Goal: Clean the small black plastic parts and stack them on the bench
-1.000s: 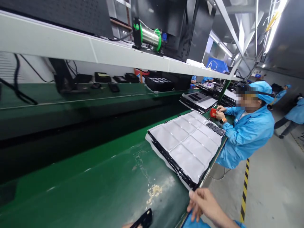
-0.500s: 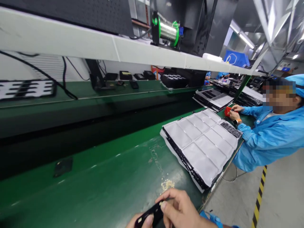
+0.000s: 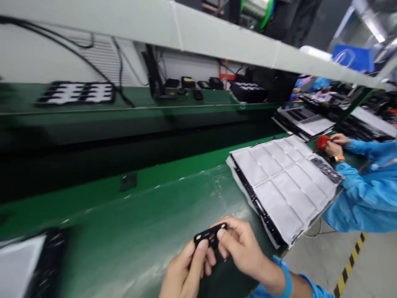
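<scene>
My left hand (image 3: pixel 184 271) and my right hand (image 3: pixel 243 248) meet low in the middle of the view, both pinching a small flat black plastic part with holes (image 3: pixel 210 236). The left fingers grip its near end, the right thumb and fingers its far end. They hover just above the green bench surface (image 3: pixel 139 223). A blue cuff shows at my right wrist.
A stack of black trays covered by white padded sheets (image 3: pixel 283 182) lies to the right. A co-worker in a blue coat (image 3: pixel 366 194) handles a red object (image 3: pixel 322 142) beyond it. Another tray (image 3: pixel 27 265) sits at the lower left. A grey shelf (image 3: pixel 198 37) runs overhead.
The view has swung left and down. My right hand came in from the bench edge and joined the left on the black part, which has risen into fuller view.
</scene>
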`<move>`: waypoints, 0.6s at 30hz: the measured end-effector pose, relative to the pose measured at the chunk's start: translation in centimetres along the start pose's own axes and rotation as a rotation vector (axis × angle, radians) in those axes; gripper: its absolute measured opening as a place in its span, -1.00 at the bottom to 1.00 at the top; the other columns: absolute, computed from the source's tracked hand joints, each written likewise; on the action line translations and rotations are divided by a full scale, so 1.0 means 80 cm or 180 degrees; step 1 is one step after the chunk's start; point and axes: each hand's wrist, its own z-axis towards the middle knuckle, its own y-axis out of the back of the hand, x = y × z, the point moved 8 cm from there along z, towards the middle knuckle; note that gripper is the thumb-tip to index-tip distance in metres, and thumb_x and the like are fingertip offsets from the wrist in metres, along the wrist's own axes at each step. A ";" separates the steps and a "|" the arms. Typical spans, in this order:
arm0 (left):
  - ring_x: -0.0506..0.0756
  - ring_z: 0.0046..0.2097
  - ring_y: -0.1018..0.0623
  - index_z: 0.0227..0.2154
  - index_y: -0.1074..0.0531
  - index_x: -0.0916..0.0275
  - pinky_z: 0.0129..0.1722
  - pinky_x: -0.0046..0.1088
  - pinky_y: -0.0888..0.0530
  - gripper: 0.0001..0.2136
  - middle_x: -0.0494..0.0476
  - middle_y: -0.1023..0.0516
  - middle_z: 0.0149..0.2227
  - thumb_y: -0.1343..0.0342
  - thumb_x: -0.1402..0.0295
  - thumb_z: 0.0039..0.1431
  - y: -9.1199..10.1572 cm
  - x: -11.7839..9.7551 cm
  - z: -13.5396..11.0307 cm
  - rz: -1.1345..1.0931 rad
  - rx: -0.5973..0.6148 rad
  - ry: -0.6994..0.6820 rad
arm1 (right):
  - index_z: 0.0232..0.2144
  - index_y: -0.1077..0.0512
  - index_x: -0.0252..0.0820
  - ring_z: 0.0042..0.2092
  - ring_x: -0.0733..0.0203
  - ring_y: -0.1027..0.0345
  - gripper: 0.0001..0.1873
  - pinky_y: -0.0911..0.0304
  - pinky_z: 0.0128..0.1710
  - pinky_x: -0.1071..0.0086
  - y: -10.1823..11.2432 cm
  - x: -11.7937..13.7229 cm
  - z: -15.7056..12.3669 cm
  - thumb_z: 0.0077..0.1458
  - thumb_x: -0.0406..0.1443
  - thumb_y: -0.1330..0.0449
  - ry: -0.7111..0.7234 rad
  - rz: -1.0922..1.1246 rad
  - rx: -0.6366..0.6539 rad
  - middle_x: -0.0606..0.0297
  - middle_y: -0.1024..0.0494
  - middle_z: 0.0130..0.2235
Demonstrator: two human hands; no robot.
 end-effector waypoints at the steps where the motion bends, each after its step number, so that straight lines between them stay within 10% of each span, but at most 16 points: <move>1: 0.05 -0.52 -0.49 -0.44 -0.50 0.20 -0.50 -0.49 -0.43 -0.52 0.05 -0.56 -0.54 -0.05 -0.10 0.40 0.002 -0.005 0.002 -0.0019 0.0031 -0.0026 | -0.22 -0.55 -0.27 -0.58 0.38 -0.15 -0.37 -0.11 -0.55 0.50 0.000 0.002 0.001 0.26 0.22 -0.23 -0.0003 -0.0004 -0.0001 0.47 -0.32 -0.60; 18: -0.04 -0.48 -0.55 -0.32 -0.48 0.18 -0.40 -0.59 -0.44 -0.79 -0.07 -0.53 -0.49 -0.05 0.36 0.48 -0.005 -0.031 -0.010 0.0349 -0.0057 -0.0599 | -0.23 -0.67 -0.18 -0.57 0.42 -0.16 -0.73 -0.08 -0.57 0.48 0.015 0.000 -0.006 0.38 -0.18 -0.22 0.0078 -0.0025 -0.0150 0.37 -0.44 -0.42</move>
